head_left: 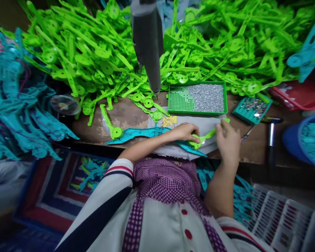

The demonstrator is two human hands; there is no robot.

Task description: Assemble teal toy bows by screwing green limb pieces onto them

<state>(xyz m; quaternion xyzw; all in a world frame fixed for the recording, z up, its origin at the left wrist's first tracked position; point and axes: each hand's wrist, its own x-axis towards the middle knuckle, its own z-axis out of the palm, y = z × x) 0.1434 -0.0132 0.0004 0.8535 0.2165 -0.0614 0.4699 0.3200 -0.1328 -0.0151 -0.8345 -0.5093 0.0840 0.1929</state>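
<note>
near the front edge of the tabletop (256, 148), left hand (186, 132) and right hand (229, 140) grip a green arm (209, 134), probably light, stiff plastic, best held at its ends.

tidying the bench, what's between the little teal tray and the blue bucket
In the head view, a hammer lies between the teal tray and the blue bucket.

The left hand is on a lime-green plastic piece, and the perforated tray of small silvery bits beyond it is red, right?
Not quite: the perforated tray is green, not red, as the head view shows. It does hold small silvery bits beyond the left hand, which is on a lime-green plastic piece.
</note>
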